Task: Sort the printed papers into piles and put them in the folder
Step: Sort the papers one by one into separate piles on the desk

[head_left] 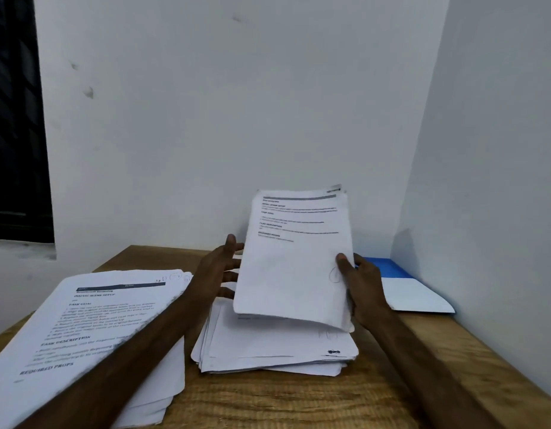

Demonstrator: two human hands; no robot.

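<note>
My right hand (362, 286) grips a sheaf of printed papers (294, 261) by its right edge and holds it tilted up above the table. My left hand (218, 269) is at the sheaf's left edge, fingers spread and reaching behind it. Under the sheaf lies a loose pile of papers (277, 348) in the middle of the table. A second pile of printed papers (91, 323) lies at the left, partly hidden by my left forearm. A blue folder (388, 267) with a white sheet (416, 294) on it lies at the right, against the wall.
The wooden table (299, 400) stands in a corner, with white walls behind and to the right. A dark window (14, 119) is at the far left. Bare wood shows at the front of the table and along its right side.
</note>
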